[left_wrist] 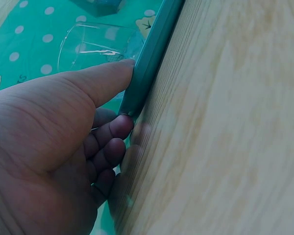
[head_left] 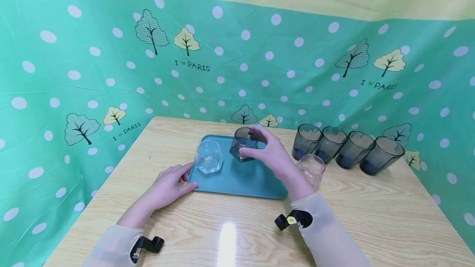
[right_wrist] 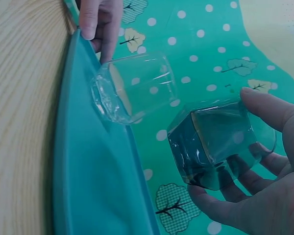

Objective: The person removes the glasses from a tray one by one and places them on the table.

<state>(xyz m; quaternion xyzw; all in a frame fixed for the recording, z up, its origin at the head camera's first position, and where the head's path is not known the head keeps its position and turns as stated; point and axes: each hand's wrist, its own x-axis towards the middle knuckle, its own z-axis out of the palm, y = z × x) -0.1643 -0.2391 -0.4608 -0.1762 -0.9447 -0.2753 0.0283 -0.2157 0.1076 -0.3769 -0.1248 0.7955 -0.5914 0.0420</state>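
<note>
My right hand (head_left: 272, 151) grips a smoky grey glass (right_wrist: 220, 142) round its side, thumb on one side and fingers on the other. In the right wrist view that glass hangs apart from the teal tray (head_left: 237, 182), over its back part. A clear glass with a faceted base (head_left: 209, 158) stands upright on the tray's left part. At the tray's left end, my left hand (head_left: 170, 186) holds the rim, thumb (left_wrist: 110, 81) on top and curled fingers (left_wrist: 112, 152) against the outer side. Beside the tray's right end, partly behind my right forearm, is another clear glass (head_left: 311, 168).
Several tall smoky glasses (head_left: 354, 149) stand in a row at the back right of the wooden table (head_left: 208, 226). A green dotted cloth (head_left: 230, 57) hangs behind the table and along its sides.
</note>
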